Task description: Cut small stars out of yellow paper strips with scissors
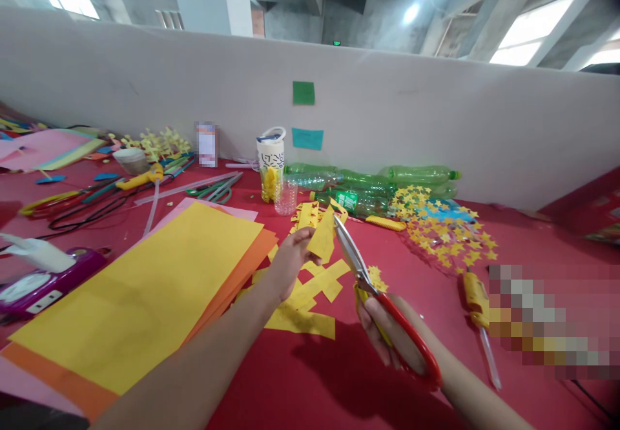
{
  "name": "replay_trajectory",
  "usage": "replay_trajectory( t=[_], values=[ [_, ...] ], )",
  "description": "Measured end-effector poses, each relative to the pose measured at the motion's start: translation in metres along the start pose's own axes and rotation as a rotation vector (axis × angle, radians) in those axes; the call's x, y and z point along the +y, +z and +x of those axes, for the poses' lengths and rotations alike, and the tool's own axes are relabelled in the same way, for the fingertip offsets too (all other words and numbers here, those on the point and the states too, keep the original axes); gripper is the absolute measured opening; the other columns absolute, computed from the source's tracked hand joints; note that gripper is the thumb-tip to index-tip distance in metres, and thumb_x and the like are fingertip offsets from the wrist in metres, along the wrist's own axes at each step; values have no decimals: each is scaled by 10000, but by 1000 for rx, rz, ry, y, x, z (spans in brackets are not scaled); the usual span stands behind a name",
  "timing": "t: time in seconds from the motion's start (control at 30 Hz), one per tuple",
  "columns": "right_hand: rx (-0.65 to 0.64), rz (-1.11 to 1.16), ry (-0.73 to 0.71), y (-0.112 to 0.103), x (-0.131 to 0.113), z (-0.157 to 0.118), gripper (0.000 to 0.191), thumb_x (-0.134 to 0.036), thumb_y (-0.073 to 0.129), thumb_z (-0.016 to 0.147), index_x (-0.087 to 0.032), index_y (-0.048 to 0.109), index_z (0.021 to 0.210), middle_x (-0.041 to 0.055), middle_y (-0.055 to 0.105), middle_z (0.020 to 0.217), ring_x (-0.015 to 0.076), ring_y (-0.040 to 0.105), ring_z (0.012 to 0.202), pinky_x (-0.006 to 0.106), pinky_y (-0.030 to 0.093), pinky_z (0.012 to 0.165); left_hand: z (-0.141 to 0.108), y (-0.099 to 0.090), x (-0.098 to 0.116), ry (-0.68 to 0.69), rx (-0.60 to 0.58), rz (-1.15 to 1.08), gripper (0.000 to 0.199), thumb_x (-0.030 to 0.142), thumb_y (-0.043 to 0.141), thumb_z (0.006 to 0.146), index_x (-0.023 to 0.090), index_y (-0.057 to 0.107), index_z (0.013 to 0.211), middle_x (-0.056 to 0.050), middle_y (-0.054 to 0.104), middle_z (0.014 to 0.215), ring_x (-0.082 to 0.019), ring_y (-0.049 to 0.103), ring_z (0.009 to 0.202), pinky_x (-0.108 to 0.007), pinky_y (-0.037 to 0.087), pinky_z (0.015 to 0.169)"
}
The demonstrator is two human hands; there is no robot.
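In the middle of the head view my left hand [289, 263] pinches a small piece of yellow paper [321, 239], holding it above the table. My right hand [387, 327] is wrapped round the red and yellow handles of a pair of scissors [356, 259]. The scissor tips are at the right edge of the paper piece; whether they touch it I cannot tell. Below lie several cut yellow paper strips [303, 323], with a few yellow stars [376, 279] beside the scissors.
Left lies a stack of yellow sheets [145, 288] over orange and pink ones, near a purple power strip [53, 288]. Behind are green plastic bottles [416, 174], a clear cup [285, 197] and a tumbler [270, 159]. Star sprays [450, 236] and a yellow glue gun [476, 297] lie right.
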State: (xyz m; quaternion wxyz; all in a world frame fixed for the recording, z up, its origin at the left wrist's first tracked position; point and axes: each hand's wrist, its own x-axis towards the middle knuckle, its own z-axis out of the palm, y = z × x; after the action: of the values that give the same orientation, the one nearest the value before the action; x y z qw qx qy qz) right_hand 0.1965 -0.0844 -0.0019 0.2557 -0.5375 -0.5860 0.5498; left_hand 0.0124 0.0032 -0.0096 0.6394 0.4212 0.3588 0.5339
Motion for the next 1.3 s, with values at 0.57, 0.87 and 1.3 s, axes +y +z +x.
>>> replay_trajectory(
  t=[0.57,0.87,1.3],
  values=[
    [41,-100,35,9,-8,1,405,-566,411,787,-194,416,627,-91,376,315,53,345,257,136,255,294,-12,9,15,319,-3,301,195,328,460,830,179,535,729,10,512,639,-110,459,597,-244,363,600],
    [13,-135,38,-3,3,5,395,-537,419,819,-181,440,647,-67,439,362,57,382,288,142,289,314,-9,5,19,302,-54,245,180,276,446,839,178,529,714,41,461,499,-79,410,476,-229,351,540],
    [20,-162,31,-4,1,6,391,-532,457,807,-182,434,634,-73,399,348,56,361,286,147,270,313,-3,-2,14,176,12,96,115,253,615,702,164,548,675,55,360,482,-60,325,455,-230,229,459]
  ],
)
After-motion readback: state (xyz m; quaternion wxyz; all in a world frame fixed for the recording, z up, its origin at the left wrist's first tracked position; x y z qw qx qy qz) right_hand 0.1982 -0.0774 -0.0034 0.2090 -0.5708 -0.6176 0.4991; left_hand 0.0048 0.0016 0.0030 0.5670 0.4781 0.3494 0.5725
